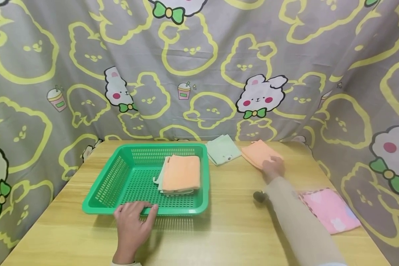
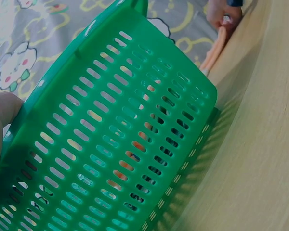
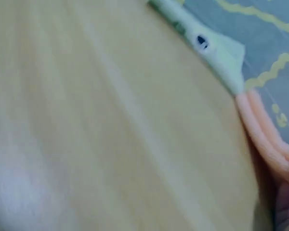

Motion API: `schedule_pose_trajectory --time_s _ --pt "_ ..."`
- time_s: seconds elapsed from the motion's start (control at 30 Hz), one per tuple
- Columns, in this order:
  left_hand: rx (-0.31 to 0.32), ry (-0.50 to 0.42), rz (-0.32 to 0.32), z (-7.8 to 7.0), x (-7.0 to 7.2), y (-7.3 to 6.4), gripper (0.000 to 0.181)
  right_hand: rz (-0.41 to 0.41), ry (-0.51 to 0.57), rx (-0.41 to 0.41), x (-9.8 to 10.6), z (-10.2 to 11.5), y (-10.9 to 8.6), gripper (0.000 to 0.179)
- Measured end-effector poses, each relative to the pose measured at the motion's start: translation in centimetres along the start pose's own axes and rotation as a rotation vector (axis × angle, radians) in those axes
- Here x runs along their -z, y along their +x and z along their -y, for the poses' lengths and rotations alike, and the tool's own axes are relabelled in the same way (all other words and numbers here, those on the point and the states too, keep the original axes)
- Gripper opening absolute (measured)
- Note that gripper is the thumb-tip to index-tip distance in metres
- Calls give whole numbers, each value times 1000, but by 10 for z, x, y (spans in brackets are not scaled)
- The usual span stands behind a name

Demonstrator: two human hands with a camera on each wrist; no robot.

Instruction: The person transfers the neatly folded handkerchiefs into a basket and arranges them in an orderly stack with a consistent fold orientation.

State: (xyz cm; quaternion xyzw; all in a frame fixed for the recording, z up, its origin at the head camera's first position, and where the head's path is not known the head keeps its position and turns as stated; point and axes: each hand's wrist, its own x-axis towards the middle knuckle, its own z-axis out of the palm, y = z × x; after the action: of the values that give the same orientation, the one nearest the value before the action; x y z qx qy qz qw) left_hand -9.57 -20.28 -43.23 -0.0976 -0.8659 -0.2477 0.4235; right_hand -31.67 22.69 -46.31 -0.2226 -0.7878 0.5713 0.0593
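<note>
My left hand [image 1: 133,225] holds the near rim of a green plastic basket [image 1: 99,210], fingers hooked over the edge. Inside, toward the right wall, lies a small stack of folded cloths with an orange one [image 1: 182,171] on top. At the back right of the table my right hand [image 1: 274,168] pinches the near edge of another folded orange towel [image 1: 257,149]. In the right wrist view that orange towel [image 3: 265,132] shows its doubled layers, with fingertips [image 3: 285,204] at its lower end. A light green cloth [image 1: 223,149] with a printed face lies between towel and basket.
A pink patterned cloth [image 1: 330,210] lies at the right of the wooden table [image 1: 232,229], beside the right forearm. A dark round object [image 1: 260,197] shows at the right wrist. A grey curtain [image 1: 199,48] with cartoon prints hangs behind and at both sides.
</note>
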Motion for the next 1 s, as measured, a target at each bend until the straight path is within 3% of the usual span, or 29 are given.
schedule_pose_trajectory --time_s 0.23,0.33,0.47,0.57,0.93,1.0 --pt "2 -2 -4 1 0 -1 16 -29 253 -98 -6 10 -3 81" --pt "-1 -3 -3 0 -1 -1 17 -39 260 -127 -6 13 -6 81" --pt "-2 -6 -4 0 -1 -1 17 -31 188 -117 -6 18 -12 77" --pt "-1 -7 -2 0 -1 -1 17 -31 208 -127 -7 20 -15 76" --pt "12 -4 9 -2 1 0 14 -27 424 -212 -12 37 -26 84" --pt "12 -5 9 -2 1 0 14 0 514 -213 -12 41 -28 86"
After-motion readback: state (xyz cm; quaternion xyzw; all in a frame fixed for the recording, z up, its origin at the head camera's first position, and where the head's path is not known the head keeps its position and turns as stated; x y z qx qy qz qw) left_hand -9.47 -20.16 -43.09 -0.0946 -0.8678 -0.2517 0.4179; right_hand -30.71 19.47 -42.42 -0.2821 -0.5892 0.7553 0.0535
